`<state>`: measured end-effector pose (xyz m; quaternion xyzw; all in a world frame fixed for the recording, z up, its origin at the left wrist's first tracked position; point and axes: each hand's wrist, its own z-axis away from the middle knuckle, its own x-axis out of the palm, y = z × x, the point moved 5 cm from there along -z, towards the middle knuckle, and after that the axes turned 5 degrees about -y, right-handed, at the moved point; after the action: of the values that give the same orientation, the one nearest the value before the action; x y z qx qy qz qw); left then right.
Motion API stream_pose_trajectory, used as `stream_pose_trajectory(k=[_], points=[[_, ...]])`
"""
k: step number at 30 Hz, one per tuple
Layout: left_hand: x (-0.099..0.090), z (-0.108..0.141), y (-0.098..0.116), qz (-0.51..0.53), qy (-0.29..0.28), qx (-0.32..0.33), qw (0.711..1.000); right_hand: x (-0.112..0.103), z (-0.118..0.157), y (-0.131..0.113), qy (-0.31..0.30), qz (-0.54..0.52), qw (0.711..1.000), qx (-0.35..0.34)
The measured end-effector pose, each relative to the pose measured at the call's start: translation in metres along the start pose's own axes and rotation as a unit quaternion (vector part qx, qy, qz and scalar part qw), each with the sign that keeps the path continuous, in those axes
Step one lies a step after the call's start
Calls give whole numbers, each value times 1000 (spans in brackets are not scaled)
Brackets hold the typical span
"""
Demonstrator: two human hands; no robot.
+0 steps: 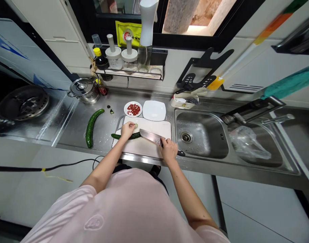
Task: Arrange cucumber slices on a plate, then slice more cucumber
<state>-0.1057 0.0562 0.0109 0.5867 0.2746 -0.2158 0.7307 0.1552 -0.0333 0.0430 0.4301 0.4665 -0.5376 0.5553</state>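
Note:
My right hand point(169, 149) is wrapped round the black handle of a kitchen knife point(151, 136), its broad blade pointing left over the white cutting board point(146, 148). The blade's tip is by the right end of a dark green cucumber point(135, 135) lying across the board. Above that cucumber, my left hand point(128, 129) pinches a small pale green cucumber slice point(136, 126) between its fingertips. My left wrist hides part of the cucumber. A second, whole cucumber point(90, 130) lies on the steel counter to the left.
Behind the board stand a plate of chopped red pieces point(126, 114) and a white plate point(154, 110). Cucumber scraps point(111, 111) lie nearby. The sink point(202, 135) is on the right; a steel pot point(84, 90) and a wok point(24, 101) are left. A spice shelf point(131, 72) overhangs the counter.

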Motion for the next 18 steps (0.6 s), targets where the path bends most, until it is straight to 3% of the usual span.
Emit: stream_pose_trajectory(k=[4,7,18], points=[[-14,-25,-27,-19,42,-92,995,3,0,7,-7,-5,1000,18],[-18,-37,-36,-34,59,-121,990,4,-1,8,-10,-9,1000,24],[-24,-56,-31,-108,84,-91,986,6,-3,11,7,-34,999,35]])
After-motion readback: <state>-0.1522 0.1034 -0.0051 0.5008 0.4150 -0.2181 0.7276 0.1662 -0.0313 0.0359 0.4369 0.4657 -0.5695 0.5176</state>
